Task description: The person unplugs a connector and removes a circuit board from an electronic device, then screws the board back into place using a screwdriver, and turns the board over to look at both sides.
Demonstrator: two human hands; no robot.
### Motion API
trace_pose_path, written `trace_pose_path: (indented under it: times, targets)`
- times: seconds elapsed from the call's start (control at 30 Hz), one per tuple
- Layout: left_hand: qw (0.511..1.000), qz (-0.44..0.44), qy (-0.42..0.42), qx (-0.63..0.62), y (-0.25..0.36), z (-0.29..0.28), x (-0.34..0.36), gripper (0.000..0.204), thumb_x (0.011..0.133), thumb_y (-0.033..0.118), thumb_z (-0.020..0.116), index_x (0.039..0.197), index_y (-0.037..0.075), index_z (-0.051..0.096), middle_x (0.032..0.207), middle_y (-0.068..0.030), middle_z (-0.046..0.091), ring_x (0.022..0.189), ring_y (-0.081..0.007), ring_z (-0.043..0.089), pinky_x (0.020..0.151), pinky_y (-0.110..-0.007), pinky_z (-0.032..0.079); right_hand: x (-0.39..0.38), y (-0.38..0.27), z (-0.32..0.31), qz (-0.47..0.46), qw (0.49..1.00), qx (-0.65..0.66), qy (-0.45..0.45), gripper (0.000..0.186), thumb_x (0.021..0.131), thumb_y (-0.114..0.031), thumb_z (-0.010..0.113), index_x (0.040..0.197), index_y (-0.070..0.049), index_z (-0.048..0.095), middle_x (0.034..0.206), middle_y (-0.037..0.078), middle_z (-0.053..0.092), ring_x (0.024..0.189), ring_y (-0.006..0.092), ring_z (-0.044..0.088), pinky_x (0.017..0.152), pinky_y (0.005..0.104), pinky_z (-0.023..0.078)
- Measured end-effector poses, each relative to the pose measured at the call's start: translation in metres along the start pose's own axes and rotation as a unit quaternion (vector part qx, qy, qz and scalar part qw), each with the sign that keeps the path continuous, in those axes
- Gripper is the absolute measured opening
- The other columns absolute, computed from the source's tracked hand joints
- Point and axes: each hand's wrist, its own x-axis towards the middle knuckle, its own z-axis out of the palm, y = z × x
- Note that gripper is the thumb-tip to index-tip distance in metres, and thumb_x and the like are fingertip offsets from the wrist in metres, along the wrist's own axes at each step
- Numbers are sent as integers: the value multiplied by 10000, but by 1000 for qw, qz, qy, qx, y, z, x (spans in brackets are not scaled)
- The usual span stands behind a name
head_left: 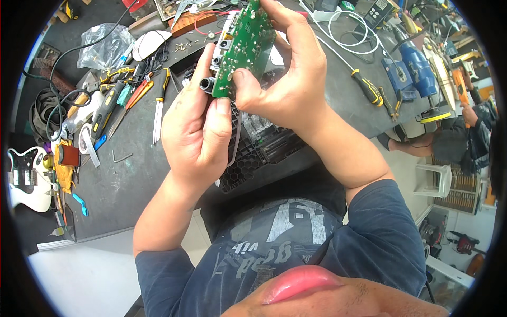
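Note:
Between my hands, raised above the bench, is a green circuit board (247,50) held on edge and tilted. Round jack sockets run along its left side. My left hand (198,127) grips its lower left corner, with the thumb near the bottom edge and the fingers behind. My right hand (296,79) holds the right side, thumb pressed toward the lower face and fingers at the top edge. Below my hands lies a black plastic casing (243,171) with a honeycomb grille, partly covered by my wrists.
At left, screwdrivers and a utility knife (107,110) lie near a clear plastic bag (105,46), a hex key (122,157) and a white guitar body (29,177). A screwdriver (367,87), pliers (390,102), white cable (338,24) and a blue tool (417,66) lie right. Another person's arm (467,113) shows far right.

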Motion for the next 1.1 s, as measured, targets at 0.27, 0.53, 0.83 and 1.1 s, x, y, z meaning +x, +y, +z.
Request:
trace_pose_path:
  times: [0.27,0.53,0.83,1.1]
  targets:
    - [997,10,33,-66,0,5,0,500,988,19,557,1451,-152,479,1359,-226,639,1164,-206,650,1022,-295,468,-2,2,2,-7,1000,-3,6,827,737,-318,843,1359,116,513,1186,247,637,1076,335,673,951,391,546]
    - [990,-49,46,-123,1,2,6,502,1039,65,532,1486,-139,430,1365,-209,620,1172,-213,643,1044,-338,492,2,-3,-1,35,999,-16,-2,790,741,-289,856,1347,101,532,1165,241,637,1055,340,662,945,394,539]
    - [873,-226,138,-410,1,-20,28,356,1094,170,440,1360,-48,530,1259,-159,666,1080,-242,690,943,-385,576,-1,-3,0,308,898,313,-13,459,965,-148,698,1361,4,523,1152,99,652,1003,140,629,879,285,519]
    - [821,-266,130,-488,-6,-21,28,375,1117,228,420,1333,-41,565,1273,-160,679,1112,-243,688,993,-428,566,-8,13,3,389,822,416,-22,334,1027,-77,611,1332,-36,482,1097,65,626,967,103,606,879,273,516]
